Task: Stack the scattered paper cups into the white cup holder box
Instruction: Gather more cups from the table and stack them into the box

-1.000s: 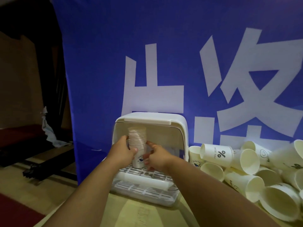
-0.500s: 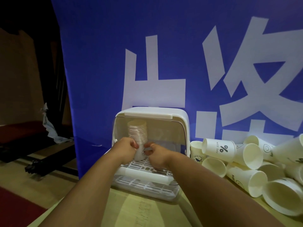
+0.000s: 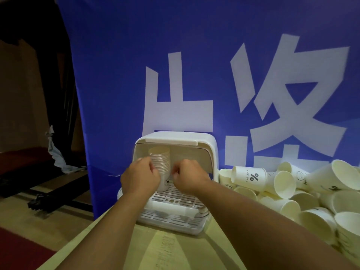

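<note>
The white cup holder box (image 3: 204, 141) stands on the table with its front lid raised. Inside, a tall stack of nested paper cups (image 3: 160, 161) stands upside down on the slotted rack (image 3: 181, 198), left of the middle. My left hand (image 3: 140, 177) grips the stack's left side with curled fingers. My right hand (image 3: 190, 177) is curled too, its fingertips pinching the lower right side of the stack. A heap of scattered white paper cups (image 3: 288, 184) lies right of the box; one shows a % mark (image 3: 251, 177).
A blue banner with large white characters (image 3: 194, 75) hangs close behind the box and the cups. The wooden table (image 3: 175, 250) has its left edge near my left forearm. Dark floor, black bars and a crumpled cloth (image 3: 56, 154) lie to the left.
Both hands have slid lower on the stack and their fingers have curled tighter. The stack stays upright on the rack inside the box.
</note>
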Action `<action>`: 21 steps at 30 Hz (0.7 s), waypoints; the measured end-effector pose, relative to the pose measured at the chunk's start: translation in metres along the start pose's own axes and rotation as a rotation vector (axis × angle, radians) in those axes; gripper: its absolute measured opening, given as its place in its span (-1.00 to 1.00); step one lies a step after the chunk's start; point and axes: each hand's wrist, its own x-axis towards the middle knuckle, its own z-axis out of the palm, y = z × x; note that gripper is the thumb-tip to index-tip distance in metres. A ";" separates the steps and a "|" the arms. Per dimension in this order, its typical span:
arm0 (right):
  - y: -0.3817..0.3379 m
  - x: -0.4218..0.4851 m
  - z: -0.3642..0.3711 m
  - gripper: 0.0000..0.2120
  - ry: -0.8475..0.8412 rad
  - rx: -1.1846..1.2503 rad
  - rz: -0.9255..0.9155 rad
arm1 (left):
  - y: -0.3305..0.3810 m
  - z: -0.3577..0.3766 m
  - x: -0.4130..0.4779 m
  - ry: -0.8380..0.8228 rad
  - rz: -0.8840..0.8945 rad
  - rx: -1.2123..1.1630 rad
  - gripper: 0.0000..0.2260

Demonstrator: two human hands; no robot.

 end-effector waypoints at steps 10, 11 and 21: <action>0.030 -0.110 -0.059 -0.87 0.189 -0.057 0.030 | 0.067 -0.038 -0.075 -0.145 0.089 -0.042 -0.88; 0.036 -0.123 -0.064 -0.86 0.193 -0.056 0.058 | 0.075 -0.039 -0.084 -0.177 0.105 -0.059 -0.88; 0.103 -0.231 -0.086 -0.73 0.296 -0.151 0.419 | 0.163 0.003 -0.169 -0.649 0.138 -0.273 -0.84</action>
